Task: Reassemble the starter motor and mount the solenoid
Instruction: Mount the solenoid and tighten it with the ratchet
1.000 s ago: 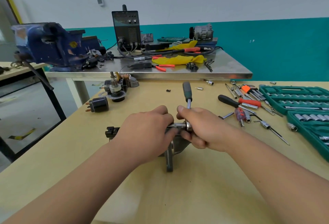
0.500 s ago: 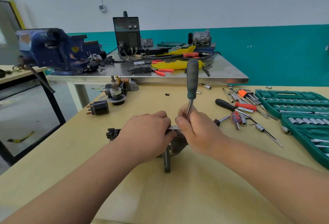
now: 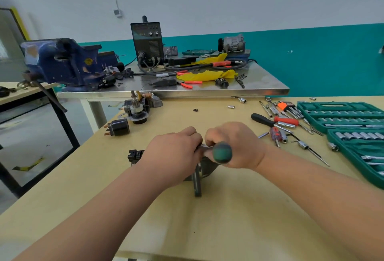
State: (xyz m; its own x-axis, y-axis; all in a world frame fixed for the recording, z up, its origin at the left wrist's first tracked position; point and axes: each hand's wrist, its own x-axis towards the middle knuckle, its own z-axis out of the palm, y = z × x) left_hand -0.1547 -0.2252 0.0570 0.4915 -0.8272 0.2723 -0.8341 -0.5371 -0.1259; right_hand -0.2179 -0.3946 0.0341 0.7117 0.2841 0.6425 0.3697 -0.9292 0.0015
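Fingers (image 3: 192,134) of the left hand (image 3: 172,157) curl over the grey cast-metal starter motor (image 3: 205,170), pinning it on the pale wooden bench (image 3: 228,219) at centre; the right hand (image 3: 241,146) clenches the dark green ratchet handle (image 3: 222,152) just beside. Likely heavy and rigid, the motor would twist under wrench load, so its barrel is the place to hold, not the brittle-looking black plastic connector (image 3: 135,154). Well apart to the left lies the black cylindrical solenoid (image 3: 118,130), copper studs exposed, best lifted by its body.
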